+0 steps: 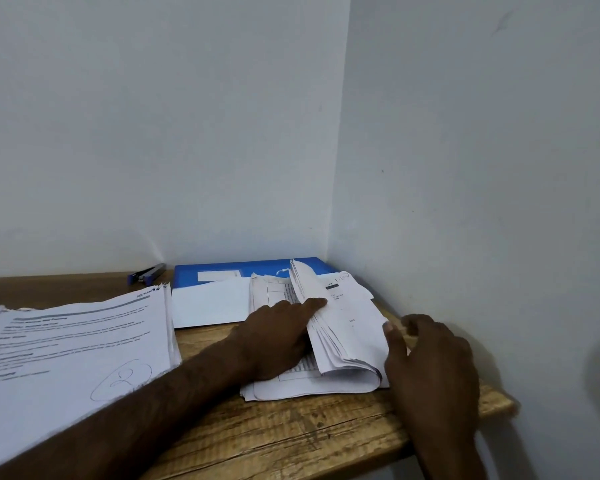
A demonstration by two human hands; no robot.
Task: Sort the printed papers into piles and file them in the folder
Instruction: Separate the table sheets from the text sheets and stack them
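Printed papers (347, 327) sat in a stack near the right end of the wooden table (291, 431), their upper sheets folded over to the right in a thick curl. The left hand's fingers (312, 303) lay straight and flat on the exposed page, the forefinger pushed in against the root of the turned sheaf, gripping nothing. The thumb (394, 341) of the right hand (433, 362) pressed against the outside of the curl, while its other fingers hung loosely bent beside the paper and appeared to hold nothing. The left hand (278, 337) bore down with its palm, pinning the lower sheets.

Such a sheaf looked light but floppy, with loose sheets likely to slide and fan apart. It would probably be best taken by pinching a whole edge between thumb and fingers, with the other hand supporting it from beneath.

Behind the stack a blue folder (222, 266) lay shut in the corner by the walls, a blank white sheet (208, 303) overlapping its front edge. A larger pile (77, 337) of printed pages, with a pen scrawl circled on its top sheet, lay well to the left. A blue-and-black tool (148, 273), perhaps a stapler, rested by the wall.
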